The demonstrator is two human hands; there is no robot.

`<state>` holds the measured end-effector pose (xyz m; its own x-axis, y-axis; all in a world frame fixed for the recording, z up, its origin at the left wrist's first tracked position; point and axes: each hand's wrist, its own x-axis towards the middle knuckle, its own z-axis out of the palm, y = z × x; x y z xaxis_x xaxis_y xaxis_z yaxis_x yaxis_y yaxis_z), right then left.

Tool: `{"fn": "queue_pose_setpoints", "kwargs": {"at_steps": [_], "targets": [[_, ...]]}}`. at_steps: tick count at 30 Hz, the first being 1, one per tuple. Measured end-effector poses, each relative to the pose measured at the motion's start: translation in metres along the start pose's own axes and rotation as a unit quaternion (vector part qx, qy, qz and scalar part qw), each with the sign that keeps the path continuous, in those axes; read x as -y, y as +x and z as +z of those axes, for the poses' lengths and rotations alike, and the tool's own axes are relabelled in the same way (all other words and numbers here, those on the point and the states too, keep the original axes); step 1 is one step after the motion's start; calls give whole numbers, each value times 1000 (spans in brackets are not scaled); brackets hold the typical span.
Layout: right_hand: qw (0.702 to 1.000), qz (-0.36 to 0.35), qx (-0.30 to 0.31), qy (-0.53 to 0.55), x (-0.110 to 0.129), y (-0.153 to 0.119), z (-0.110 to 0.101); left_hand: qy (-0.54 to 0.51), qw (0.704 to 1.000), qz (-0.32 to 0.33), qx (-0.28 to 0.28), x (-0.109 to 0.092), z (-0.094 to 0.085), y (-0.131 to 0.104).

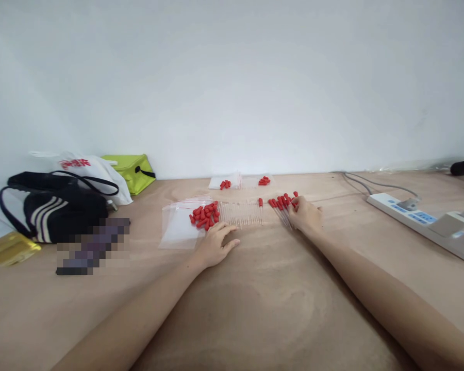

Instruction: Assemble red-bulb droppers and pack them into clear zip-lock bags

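My left hand [216, 244] rests on the table with its fingers apart, beside a pile of red rubber bulbs [204, 215]. The pile lies partly on clear plastic zip bags [179, 229]. In front of that hand stretches a row of thin glass dropper tubes [237, 212] without bulbs. One dropper with a red bulb [260, 202] lies at the row's right end. Farther right, several capped droppers [280, 203] lie side by side. My right hand [306, 214] is at their right edge, fingers closed around a dropper whose red bulb shows above them.
Two small bags with red bulbs [225, 184] [264, 181] lie near the wall. At left are a black striped bag [62, 211], a white plastic bag [110, 180], a lime-green bag [133, 172] and a blurred-out dark object [96, 247]. A power strip [421, 221] lies at right.
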<state>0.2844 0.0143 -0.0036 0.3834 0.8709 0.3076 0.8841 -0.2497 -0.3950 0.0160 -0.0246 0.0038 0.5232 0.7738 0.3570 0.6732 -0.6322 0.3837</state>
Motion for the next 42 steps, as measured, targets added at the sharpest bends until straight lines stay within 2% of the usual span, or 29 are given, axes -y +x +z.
{"fn": "queue_pose_setpoints", "kwargs": {"at_steps": [6,9,11,16,18,20,24,26,32,39,42], "targets": [[999,-45,-18,-14,1,-4,2,2,1000,9,3,1,0,1],[995,-98,-34,-12,12,-7,1,-3,1000,8,7,1,0,1],[992,-122,-21,-16,25,-8,4,-2,1000,8,5,1,0,1],[995,-80,34,-51,58,-4,16,13,1000,-2,1,3,3,0],[995,-67,44,-56,66,-2,20,20,1000,-3,0,4,5,-1],[995,-61,54,-58,69,0,22,39,999,-10,-27,6,5,-1],[994,-55,69,-68,66,0,23,132,976,-80,-157,13,1,2],[992,-57,75,-83,65,-2,21,183,957,-116,-194,19,-3,4],[981,-122,79,-126,59,-18,12,257,934,-141,-207,31,-7,14],[966,-232,-14,-109,25,-51,4,296,925,-159,-178,32,-4,31],[959,-259,-42,-104,12,-63,0,306,917,-173,-189,31,-4,35]]}}
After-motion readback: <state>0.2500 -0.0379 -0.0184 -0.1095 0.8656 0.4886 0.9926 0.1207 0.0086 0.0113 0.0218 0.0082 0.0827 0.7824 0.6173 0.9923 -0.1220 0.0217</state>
